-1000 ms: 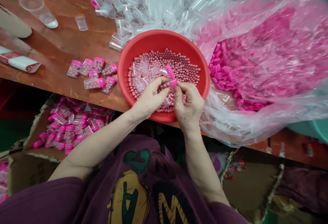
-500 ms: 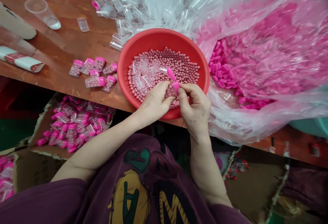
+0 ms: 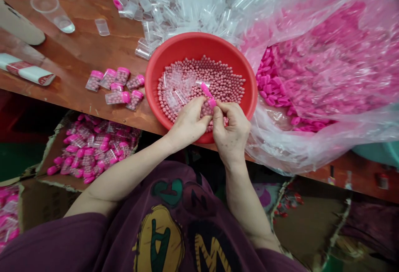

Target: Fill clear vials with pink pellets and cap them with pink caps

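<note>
Both my hands meet over the near part of a red bowl [image 3: 187, 43] filled with small pink beads [image 3: 224, 82] and several clear vials. My left hand [image 3: 189, 121] is closed round a small clear vial, mostly hidden by its fingers. My right hand [image 3: 230, 128] pinches a pink cap [image 3: 212, 102] against that vial. A second pink cap [image 3: 205, 89] lies on the beads just beyond my fingertips.
Several filled pink-capped vials [image 3: 116, 85] lie left of the bowl on the brown table [image 3: 77, 52]. Empty clear vials [image 3: 187, 2] are heaped behind it. A plastic bag of pink caps [image 3: 318, 64] sits right. A cardboard box of finished vials [image 3: 90, 149] is below left. A plastic cup [image 3: 52, 12] lies far left.
My hands have stayed together over the bowl, shifting only slightly; the right fingers have curled tighter on the cap. The view has drifted a little.
</note>
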The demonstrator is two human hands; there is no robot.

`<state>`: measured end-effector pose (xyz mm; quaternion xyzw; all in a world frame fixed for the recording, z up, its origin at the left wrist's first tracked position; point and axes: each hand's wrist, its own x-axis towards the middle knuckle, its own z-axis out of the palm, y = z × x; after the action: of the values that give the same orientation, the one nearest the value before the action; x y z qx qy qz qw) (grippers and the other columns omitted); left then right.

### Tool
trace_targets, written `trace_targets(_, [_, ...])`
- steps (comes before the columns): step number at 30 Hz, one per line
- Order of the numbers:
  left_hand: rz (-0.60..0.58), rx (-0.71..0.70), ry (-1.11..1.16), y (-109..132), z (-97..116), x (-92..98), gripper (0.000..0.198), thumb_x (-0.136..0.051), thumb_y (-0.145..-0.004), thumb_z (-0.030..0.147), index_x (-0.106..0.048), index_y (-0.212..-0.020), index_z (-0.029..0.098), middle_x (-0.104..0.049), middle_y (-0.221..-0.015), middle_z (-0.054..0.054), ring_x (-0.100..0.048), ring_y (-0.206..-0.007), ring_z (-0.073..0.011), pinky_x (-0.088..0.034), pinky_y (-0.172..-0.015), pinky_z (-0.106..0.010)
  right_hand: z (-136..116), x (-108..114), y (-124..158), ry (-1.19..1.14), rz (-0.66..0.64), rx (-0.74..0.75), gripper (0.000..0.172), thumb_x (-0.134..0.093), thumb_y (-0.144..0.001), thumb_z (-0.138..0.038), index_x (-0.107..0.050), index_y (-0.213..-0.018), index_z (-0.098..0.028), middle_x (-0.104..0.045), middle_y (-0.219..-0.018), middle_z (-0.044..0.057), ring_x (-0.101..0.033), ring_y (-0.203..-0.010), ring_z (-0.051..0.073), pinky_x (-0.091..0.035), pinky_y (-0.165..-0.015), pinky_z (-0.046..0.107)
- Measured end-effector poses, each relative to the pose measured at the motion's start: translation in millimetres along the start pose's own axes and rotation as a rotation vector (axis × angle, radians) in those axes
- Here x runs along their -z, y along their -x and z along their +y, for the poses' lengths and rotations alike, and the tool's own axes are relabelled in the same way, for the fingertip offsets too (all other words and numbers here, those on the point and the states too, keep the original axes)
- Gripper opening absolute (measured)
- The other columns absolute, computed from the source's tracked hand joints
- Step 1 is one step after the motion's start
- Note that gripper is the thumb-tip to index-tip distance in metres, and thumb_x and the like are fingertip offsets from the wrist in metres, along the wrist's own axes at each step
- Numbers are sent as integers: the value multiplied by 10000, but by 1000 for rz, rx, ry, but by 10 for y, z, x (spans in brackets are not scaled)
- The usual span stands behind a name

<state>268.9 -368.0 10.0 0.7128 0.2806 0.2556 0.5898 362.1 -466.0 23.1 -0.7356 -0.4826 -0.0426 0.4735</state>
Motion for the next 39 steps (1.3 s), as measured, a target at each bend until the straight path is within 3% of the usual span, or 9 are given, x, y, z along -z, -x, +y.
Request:
trace_targets(4, [10,54,39,-12,-38,-6,224,-679,-856,119,-651,-1069,182,-734,-1096,-84,-665,-1136,-271,-500,-1081,-457,2,-30,30,40,8,25,189,-582,-1062,-226,-770,-1079,-231,-798,-1022,85,-746,-978,226,-638,-917,418])
trace_targets(8, [27,71,223,-54,-77,-46,367,-776,-814,123,-600,-1120,222,-698,-1122,-45,-654,-1158,-243,-506,-1066,-400,104,122,-56,-91,-134,-32,249,-588,-1058,-275,-791,-1200,-263,-801,-1106,65,-751,-1040,223,-646,-943,419])
trace_targets(11, [-24,65,293,-77,-73,-53,357,-784,-839,161,-563,-1111,225,-682,-1131,-36,-653,-1109,-210,-505,-1010,-356,191,239,-126,-189,-198,-99,239,-658,-1037,-342,-813,-1211,-284,-801,-1083,38,-752,-996,202,-648,-899,386])
trace_targets(17, [-124,22,138,-68,11,18,205,-745,-903,232,-618,-1061,199,-689,-1066,-42,-626,-1023,-209,-482,-961,-362,239,250,-117,-191,-135,-78,188,-684,-1033,-312,-839,-1137,-286,-814,-1029,30,-762,-946,189,-643,-851,356])
trace_targets(22, [-145,104,296,-101,33,-6,202,-733,-888,168,-616,-1052,183,-683,-988,-15,-625,-934,-161,-501,-880,-302,187,192,-63,-114,-80,19,205,-650,-1049,-259,-836,-1135,-275,-821,-1059,51,-776,-979,210,-654,-906,388])
trace_targets(30, [-154,246,468,-144,44,16,361,-801,-808,99,-561,-1061,194,-683,-1064,-24,-664,-999,-154,-529,-957,-312,205,223,63,-133,-130,-64,285,-582,-1090,-387,-807,-1232,-284,-811,-1181,70,-762,-1113,234,-648,-1013,451])
trace_targets(32, [-178,239,467,-124,60,43,382,-837,-804,130,-566,-1064,199,-683,-1060,-18,-665,-980,-147,-535,-953,-310,246,248,45,-232,-153,-138,298,-615,-1076,-466,-807,-1233,-300,-816,-1168,50,-768,-1096,223,-655,-995,426])
trace_targets(36, [-332,169,594,-82,92,100,337,-875,-848,268,-631,-1065,183,-703,-1073,-30,-672,-1020,-157,-541,-986,-315,332,197,-64,-535,-129,-476,428,-616,-1044,-640,-796,-1215,-290,-830,-1060,33,-794,-978,204,-680,-881,372])
trace_targets(39, [-361,143,663,-80,103,135,350,-874,-886,395,-683,-1073,170,-714,-1055,-37,-665,-983,-144,-537,-942,-284,362,115,-167,-671,-125,-576,485,-649,-1005,-687,-764,-1254,-287,-821,-1129,49,-793,-1060,221,-681,-920,384])
